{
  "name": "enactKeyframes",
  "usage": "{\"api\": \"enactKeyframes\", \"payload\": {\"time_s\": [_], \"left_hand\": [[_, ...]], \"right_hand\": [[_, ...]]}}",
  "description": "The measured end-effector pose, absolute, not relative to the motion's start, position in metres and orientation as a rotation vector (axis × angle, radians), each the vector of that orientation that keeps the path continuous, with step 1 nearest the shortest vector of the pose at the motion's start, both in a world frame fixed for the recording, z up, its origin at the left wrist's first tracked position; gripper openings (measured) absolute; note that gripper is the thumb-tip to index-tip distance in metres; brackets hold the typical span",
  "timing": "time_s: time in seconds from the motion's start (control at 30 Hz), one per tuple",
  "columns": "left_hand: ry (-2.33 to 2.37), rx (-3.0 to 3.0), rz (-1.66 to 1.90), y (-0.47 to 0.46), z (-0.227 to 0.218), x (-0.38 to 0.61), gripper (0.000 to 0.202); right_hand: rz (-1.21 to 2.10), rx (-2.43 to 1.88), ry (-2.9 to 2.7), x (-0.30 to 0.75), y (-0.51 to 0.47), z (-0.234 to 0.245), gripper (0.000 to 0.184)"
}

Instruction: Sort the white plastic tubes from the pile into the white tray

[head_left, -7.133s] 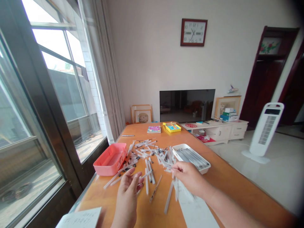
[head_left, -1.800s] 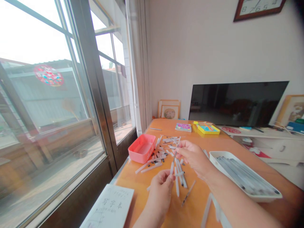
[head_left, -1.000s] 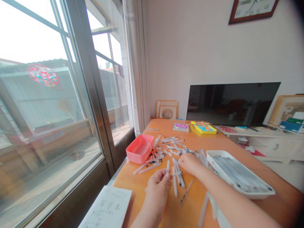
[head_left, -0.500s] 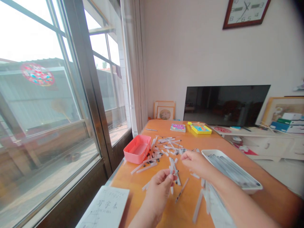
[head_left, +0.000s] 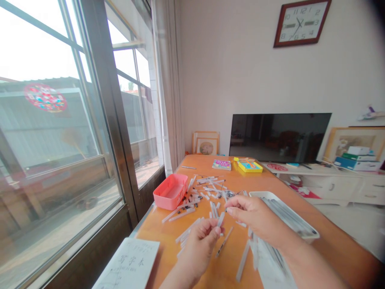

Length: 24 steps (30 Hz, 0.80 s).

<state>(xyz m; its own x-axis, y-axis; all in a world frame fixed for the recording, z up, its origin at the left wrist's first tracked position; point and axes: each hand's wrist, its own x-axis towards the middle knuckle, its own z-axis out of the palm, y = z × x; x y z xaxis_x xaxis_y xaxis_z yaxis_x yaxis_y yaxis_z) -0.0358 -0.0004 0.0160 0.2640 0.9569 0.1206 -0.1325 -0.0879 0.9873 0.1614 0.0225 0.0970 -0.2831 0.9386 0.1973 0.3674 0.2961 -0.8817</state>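
Note:
My left hand [head_left: 201, 245] is closed in a pinch on a translucent pen barrel [head_left: 221, 219], which points up and away from me. Just right of its upper end is my right hand [head_left: 248, 209], thumb and fingertips pressed together. Whatever sits in that pinch is too small to make out. Between and beyond the hands lie loose pen parts [head_left: 210, 186], clear barrels mixed with small black pieces. A thin pen refill [head_left: 224, 241] rests on the table below the right hand. More clear barrels [head_left: 243, 261] lie close to my right forearm.
A pink plastic box [head_left: 170, 193] stands left of the pen parts. On the right, a white tray [head_left: 255, 194] holds many grey pens. A writing booklet [head_left: 129, 261] lies at the near left. A yellow box [head_left: 252, 167] and a small book [head_left: 221, 164] sit at the table's far end.
My right hand has come down from the pile toward the barrel in my left hand. The left hand stays about where it was. The camera view has tilted up and shifted slightly right.

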Motion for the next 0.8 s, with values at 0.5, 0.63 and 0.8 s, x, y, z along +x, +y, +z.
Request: {"api": "enactKeyframes", "payload": {"time_s": [0.5, 0.63, 0.8], "left_hand": [[0.893, 1.357, 1.099, -0.0032, 0.0218, -0.0351, 0.029], [0.868, 1.341, 1.102, -0.0027, 0.0212, -0.0347, 0.032], [0.882, 1.360, 1.106, -0.0019, 0.0196, -0.0344, 0.032]], "right_hand": [[0.880, -1.199, -1.882, 0.1639, 0.0242, 0.0958, 0.022], [0.865, -1.183, -1.911, 0.1639, 0.0265, 0.0935, 0.021], [0.871, -1.190, -1.917, 0.1615, 0.0244, 0.0940, 0.021]]}}
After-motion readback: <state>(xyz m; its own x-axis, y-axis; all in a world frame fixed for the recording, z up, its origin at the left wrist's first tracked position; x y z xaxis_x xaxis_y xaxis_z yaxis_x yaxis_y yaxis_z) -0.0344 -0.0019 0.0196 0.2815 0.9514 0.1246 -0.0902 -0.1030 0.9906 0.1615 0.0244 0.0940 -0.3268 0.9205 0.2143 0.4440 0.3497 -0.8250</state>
